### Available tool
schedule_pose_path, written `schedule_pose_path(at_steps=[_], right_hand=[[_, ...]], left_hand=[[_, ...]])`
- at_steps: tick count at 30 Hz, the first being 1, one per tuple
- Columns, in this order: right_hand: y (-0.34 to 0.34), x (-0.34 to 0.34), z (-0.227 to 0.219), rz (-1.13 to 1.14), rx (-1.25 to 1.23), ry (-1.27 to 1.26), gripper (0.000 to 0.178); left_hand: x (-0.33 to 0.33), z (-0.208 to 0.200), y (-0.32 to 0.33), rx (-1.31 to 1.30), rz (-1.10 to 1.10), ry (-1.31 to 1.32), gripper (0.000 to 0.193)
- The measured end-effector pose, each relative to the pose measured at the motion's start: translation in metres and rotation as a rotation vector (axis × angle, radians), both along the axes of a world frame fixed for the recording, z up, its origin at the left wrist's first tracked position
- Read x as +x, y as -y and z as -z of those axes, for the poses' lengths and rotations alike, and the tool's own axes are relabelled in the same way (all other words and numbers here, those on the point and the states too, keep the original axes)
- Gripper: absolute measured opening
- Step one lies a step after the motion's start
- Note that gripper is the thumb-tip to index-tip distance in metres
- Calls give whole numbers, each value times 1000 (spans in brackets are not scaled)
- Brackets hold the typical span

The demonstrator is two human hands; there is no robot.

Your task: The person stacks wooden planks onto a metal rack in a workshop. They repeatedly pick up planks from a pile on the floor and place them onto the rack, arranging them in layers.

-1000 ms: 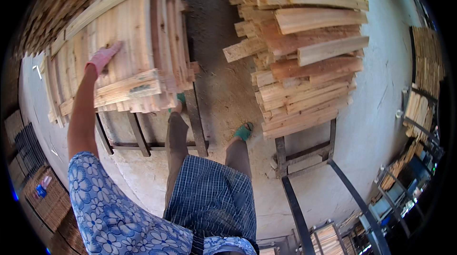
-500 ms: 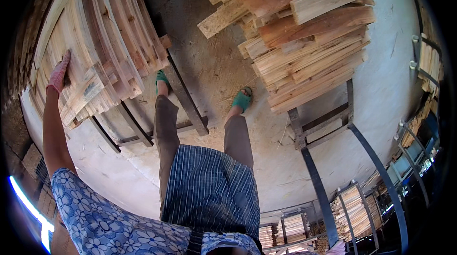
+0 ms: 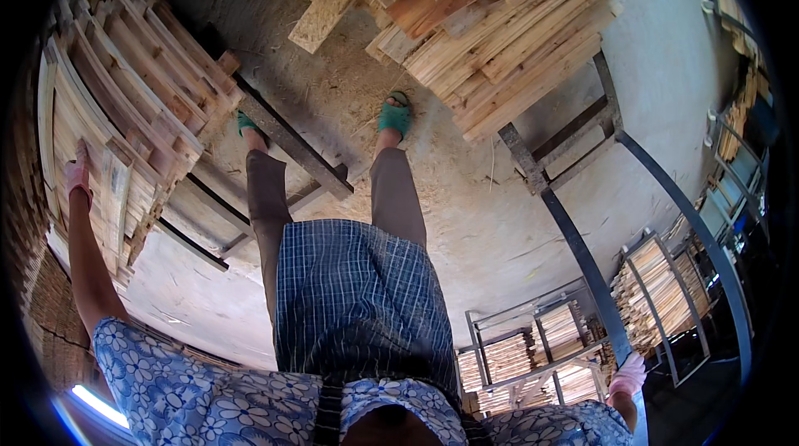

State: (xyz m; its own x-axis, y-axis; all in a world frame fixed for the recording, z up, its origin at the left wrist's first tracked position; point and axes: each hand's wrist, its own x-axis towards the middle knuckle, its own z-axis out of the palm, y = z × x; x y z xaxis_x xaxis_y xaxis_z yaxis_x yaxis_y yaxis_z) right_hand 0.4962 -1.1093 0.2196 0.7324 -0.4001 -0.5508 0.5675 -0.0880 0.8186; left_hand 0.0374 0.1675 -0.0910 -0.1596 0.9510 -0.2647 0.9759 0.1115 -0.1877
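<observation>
My left hand [image 3: 78, 173], in a pink glove, lies on a stack of wooden planks [image 3: 125, 88] at the far left. Its fingers are stretched out along the boards. At the lower right my right hand [image 3: 629, 374], also gloved in pink, is closed around a dark metal bar [image 3: 589, 275]. This bar runs up to a metal frame [image 3: 524, 155] that carries another pile of planks [image 3: 512, 55]. A second bar [image 3: 689, 217] curves down on the frame's right side, apart from my hand.
Under the left stack, metal rails [image 3: 295, 142] jut out near my feet. Sawdust and splinters lie on the concrete floor [image 3: 491, 255]. Racks of stacked boards [image 3: 657, 288] stand at the lower right, and more wood lines the far right edge.
The view has shifted, so both plank piles sit higher and further left. My right hand, barely visible at the lower edge before, now shows plainly on the bar. My left hand stays on the planks.
</observation>
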Motion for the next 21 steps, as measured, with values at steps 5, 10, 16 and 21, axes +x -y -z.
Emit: schedule_pose_path(at_steps=[5, 10, 16, 21], right_hand=[[35, 21, 22, 50, 4, 23, 61], [90, 10, 36, -41, -15, 132, 28], [74, -10, 57, 198, 69, 349, 22], [58, -37, 65, 373, 121, 398, 29]], left_hand=[[11, -44, 59, 303, 256, -379, 86], [-10, -108, 169, 226, 458, -358, 74], [-155, -116, 400, -506, -95, 104, 58], [-159, -118, 547, -712, -391, 346, 48]])
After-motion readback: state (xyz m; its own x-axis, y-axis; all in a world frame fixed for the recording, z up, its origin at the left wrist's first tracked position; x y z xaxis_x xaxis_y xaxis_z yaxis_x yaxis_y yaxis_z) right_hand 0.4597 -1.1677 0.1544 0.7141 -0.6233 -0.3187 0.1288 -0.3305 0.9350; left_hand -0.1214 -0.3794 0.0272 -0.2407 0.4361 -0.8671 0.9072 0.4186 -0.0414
